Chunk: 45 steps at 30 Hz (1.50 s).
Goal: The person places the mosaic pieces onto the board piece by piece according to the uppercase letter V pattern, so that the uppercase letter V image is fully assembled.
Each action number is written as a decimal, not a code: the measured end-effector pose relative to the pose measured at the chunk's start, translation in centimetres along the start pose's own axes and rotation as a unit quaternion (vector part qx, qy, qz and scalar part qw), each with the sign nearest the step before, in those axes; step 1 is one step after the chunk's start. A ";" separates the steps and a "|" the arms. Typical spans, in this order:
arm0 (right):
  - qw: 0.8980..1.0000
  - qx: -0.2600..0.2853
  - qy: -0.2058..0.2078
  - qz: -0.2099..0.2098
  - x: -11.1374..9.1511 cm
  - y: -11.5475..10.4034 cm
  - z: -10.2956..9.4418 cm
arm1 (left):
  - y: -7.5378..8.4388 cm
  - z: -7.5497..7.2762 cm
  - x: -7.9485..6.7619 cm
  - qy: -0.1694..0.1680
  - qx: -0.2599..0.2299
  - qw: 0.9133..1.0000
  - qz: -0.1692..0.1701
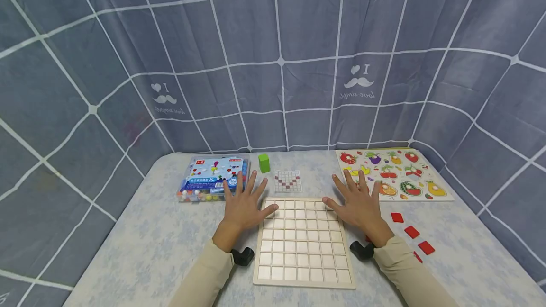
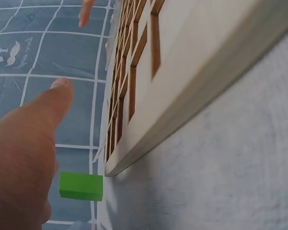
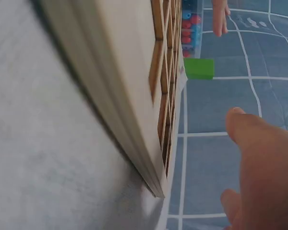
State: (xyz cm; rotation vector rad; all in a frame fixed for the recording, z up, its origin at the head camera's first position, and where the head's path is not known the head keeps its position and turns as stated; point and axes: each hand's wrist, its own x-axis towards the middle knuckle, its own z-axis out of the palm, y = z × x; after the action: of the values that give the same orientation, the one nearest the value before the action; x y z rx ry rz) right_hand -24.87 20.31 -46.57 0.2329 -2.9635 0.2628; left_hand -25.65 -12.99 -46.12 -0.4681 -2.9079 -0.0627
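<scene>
Blue-grey fabric curtain (image 1: 307, 22) with white grid lines walls in a table (image 1: 136, 250) covered in pale, blue-mottled cloth, whose near edge is cut off by the frame. Taking the square, light wooden board (image 1: 302, 248) with its grid of shallow cells as the clock's centre, a small white card (image 1: 287, 181) with a dark-red V of squares on a printed grid lies just off its far edge, toward twelve. At eleven stands an upright bright-green block (image 1: 264, 163); at ten, a clear plastic box (image 1: 209, 176) of coloured beads under a blue printed label, its near corner partly covered by fingers and its small print illegible. Toward two lies a fruit-picture puzzle board (image 1: 400, 179), partly hidden behind fingertips. Flat red tiles (image 1: 412, 232) lie at three — one clipped by the sleeve, another almost lost behind the wrist. Both forearms, in beige sleeves (image 1: 204, 274), run out of frame. At the board's ten, the left hand (image 1: 242, 205) is spread wide, palm down, thumb over the corner; at two, the right hand (image 1: 359, 206) is likewise splayed, fingers straight, thumb near the opposite corner — whether either touches the wood, I cannot tell. Each wrist view crops its own hand, showing mainly the thumb.
</scene>
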 end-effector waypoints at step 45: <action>0.976 0.152 0.108 -0.114 -12.3 7.1 -0.6 | -2.4 -0.1 -12.2 -0.052 -0.255 0.951 0.169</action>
State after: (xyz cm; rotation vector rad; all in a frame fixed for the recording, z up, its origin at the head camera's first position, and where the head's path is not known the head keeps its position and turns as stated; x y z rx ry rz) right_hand -13.97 29.08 -49.19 0.5387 -2.6412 0.6642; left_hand -15.00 -19.04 -48.48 -1.0725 -2.8400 -0.7690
